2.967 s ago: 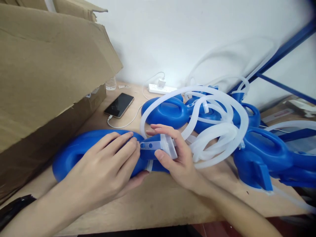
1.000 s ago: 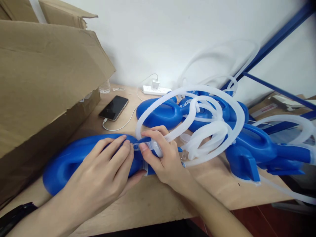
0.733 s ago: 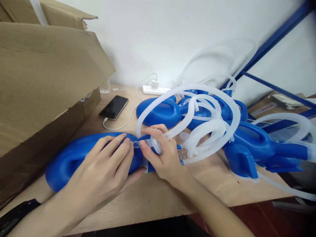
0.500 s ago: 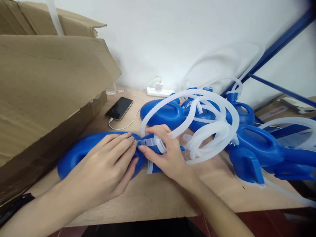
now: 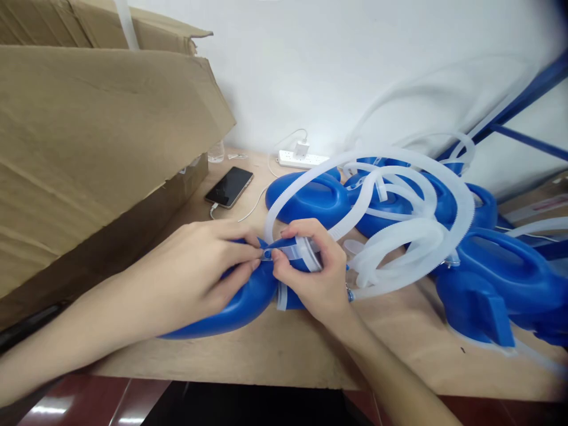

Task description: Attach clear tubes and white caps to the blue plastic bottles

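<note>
A blue plastic bottle (image 5: 235, 305) with a handle lies on its side in front of me, its neck pointing right. A translucent strap (image 5: 287, 252) runs along the neck to a small blue stud. My left hand (image 5: 208, 263) pinches the strap's end at the stud, thumb and fingertips together. Wrapped round the neck just below its clear cap (image 5: 309, 251), my right hand (image 5: 317, 275) has its thumb against the strap. From the cap end a ribbed white hose (image 5: 361, 204) loops out over the table. The left forearm and hand hide much of the bottle.
A big cardboard box (image 5: 106, 112) stands on the left. Behind the hands are a phone (image 5: 229, 186) on a cable and a white power strip (image 5: 288, 158). More blue bottles (image 5: 497, 266) and coiled hoses crowd the right of the wooden table (image 5: 288, 349), by a blue metal frame (image 5: 528, 133).
My left hand has gone from lying flattened over the bottle to pinching at the strap's stud. My right hand still grips the neck. The whole view has shifted, so things sit farther right.
</note>
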The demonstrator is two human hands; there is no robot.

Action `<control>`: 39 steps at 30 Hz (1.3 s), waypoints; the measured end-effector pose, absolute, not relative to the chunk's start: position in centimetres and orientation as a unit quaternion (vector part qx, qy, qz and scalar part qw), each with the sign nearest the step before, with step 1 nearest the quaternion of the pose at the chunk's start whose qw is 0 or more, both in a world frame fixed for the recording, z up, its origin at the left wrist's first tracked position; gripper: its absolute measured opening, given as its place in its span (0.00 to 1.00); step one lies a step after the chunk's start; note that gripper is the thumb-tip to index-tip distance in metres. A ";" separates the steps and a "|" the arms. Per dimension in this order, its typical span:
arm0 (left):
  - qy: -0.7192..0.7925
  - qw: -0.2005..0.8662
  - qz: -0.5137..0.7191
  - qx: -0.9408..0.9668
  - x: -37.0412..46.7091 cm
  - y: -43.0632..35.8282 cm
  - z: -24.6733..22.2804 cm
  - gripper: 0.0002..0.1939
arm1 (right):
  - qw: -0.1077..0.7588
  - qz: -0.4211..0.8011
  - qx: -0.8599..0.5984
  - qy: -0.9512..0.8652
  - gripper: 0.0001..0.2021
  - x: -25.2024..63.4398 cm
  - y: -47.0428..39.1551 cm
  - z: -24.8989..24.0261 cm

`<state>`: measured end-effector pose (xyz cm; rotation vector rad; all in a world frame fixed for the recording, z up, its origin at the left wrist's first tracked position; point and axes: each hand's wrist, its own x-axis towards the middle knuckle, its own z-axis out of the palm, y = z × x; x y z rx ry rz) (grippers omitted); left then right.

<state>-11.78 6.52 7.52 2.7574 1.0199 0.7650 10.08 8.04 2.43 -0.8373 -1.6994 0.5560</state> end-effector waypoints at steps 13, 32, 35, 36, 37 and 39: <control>0.510 0.405 0.070 0.756 -11.1 10.9 9.8 0.11 | 0.543 0.203 -0.360 -0.731 0.10 10.1 8.0 2.3; 0.514 0.330 0.071 0.789 -10.5 10.6 9.5 0.09 | 0.536 0.183 -0.364 -0.740 0.10 10.3 8.0 2.0; 0.511 0.403 0.132 0.748 -11.0 10.6 8.7 0.09 | 0.521 0.187 -0.368 -0.747 0.10 10.4 8.1 2.1; 0.502 0.429 0.145 0.737 -11.1 10.7 8.4 0.10 | 0.513 0.194 -0.369 -0.751 0.10 10.6 8.1 2.2; 0.491 0.450 0.153 0.730 -11.2 10.8 8.3 0.10 | 0.502 0.204 -0.369 -0.755 0.12 10.8 8.0 2.3; 0.471 0.465 0.153 0.734 -11.1 10.8 8.3 0.12 | 0.469 0.230 -0.374 -0.766 0.20 11.6 7.8 2.6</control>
